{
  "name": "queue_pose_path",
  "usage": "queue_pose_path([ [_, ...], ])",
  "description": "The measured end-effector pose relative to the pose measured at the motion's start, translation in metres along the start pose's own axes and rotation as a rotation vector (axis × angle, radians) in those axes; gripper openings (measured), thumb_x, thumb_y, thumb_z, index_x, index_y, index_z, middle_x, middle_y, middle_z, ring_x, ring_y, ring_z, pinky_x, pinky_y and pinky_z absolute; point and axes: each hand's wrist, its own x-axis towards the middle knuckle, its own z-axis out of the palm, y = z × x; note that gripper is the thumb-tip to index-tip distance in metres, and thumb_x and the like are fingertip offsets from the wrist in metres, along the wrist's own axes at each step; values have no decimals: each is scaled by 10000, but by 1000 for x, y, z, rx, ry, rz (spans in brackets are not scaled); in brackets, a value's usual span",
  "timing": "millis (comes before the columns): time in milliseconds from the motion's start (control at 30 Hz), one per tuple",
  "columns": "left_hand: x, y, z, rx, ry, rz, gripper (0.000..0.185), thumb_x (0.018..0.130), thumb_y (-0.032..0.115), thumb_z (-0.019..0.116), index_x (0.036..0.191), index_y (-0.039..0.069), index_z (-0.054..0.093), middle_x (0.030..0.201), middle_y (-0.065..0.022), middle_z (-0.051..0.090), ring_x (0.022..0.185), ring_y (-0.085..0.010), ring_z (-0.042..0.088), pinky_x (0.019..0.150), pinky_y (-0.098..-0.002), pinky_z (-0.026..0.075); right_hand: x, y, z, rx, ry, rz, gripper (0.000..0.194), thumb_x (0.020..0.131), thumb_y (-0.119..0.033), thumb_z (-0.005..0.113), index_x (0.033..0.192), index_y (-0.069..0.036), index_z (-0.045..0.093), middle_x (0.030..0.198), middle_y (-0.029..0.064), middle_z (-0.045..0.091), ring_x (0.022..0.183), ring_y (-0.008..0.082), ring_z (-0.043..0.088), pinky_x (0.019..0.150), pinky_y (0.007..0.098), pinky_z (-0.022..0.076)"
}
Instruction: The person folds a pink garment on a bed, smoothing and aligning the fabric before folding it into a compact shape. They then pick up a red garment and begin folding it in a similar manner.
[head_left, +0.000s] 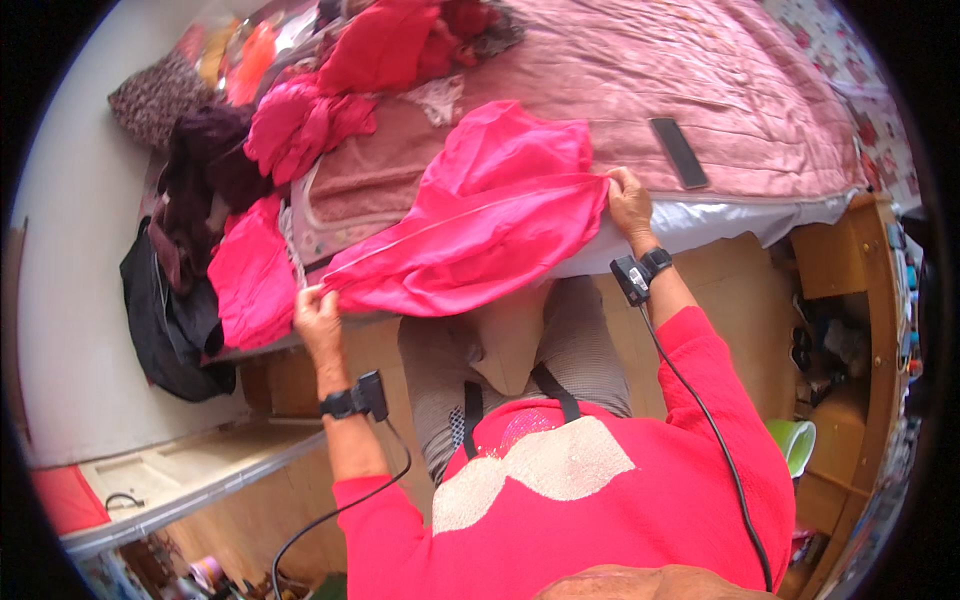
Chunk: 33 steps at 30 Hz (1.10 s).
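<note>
A bright pink garment (465, 232) is stretched between my two hands at the edge of a bed. My left hand (319, 315) pinches its left end, close to another pink cloth (255, 277) lying on the bed's corner. My right hand (628, 199) grips the garment's right end. Part of the garment rests on the pink quilted bedspread (720, 82), and its lower edge hangs over my knees. Both wrists wear black straps with small cabled boxes. Beyond my right hand a dark smartphone (679, 153) lies on the bedspread.
Heaped clothes cover the bed's left part: a red garment (382, 45), a crumpled pink one (300, 127), dark purple cloth (214, 157) and a black garment (172, 322). A patterned cushion (161, 97) leans by the white wall. A wooden cabinet (832, 255) and green bin (795, 442) stand at right.
</note>
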Motion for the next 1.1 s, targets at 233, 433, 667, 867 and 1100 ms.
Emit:
queue_pose_path([
  [233,13,54,-50,196,67,338,177,870,-61,537,974,48,629,731,91,451,608,-9,376,538,-202,300,2,-10,-92,624,-96,192,99,985,-54,569,1024,-63,660,812,-11,635,643,64,568,593,225,473],
  [433,12,79,-48,-148,5,103,230,933,-15,533,1092,60,683,688,72,531,555,-34,469,504,-197,407,-3,-29,-144,785,-11,114,101,997,-67,583,1042,-65,674,881,8,671,656,75,595,592,215,479],
  [667,11,114,-66,-491,-161,-78,246,967,0,525,1137,60,691,787,10,634,554,-58,550,501,-212,480,10,-32,-177,771,-25,68,127,1003,-70,577,1088,-45,669,914,27,677,687,99,632,640,259,579],
  [867,12,126,-64,-625,-179,-113,242,966,-3,518,1142,47,676,817,19,634,603,-48,539,545,-185,466,15,-29,-183,822,-109,-21,135,1009,-86,577,1102,-45,666,921,29,689,705,93,645,655,257,585],
  [1100,17,129,-74,-751,-246,-181,238,965,17,524,1157,40,664,843,10,646,649,-69,559,597,-200,478,17,-33,-189,849,-97,97,144,1009,-87,577,1108,-42,672,967,38,691,807,108,670,706,244,571],
])
